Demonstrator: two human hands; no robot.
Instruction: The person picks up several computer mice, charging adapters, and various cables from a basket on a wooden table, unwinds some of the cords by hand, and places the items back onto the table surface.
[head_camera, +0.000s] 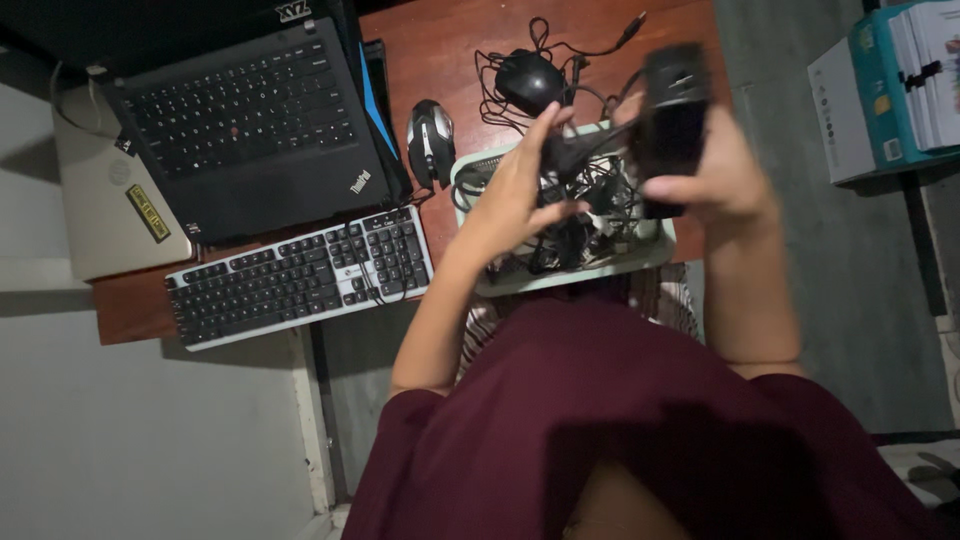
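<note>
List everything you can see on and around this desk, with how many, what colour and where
Laptop: one, black, open, back left of the desk.
Second laptop: one, silver, closed, under the black one, far left.
Keyboard: one, black keys on a pale frame, front edge of the desk.
Mouse: one, black and silver, right of the black laptop.
Wired mouse: one, black, behind the tray.
Tray: one, pale green, holds tangled black cables.
Desk: one, reddish brown wood.
Boxes: teal and white, far right.
Black device: one, in the right hand.
Left hand: grips a black cable.
Right hand: holds the device.
</note>
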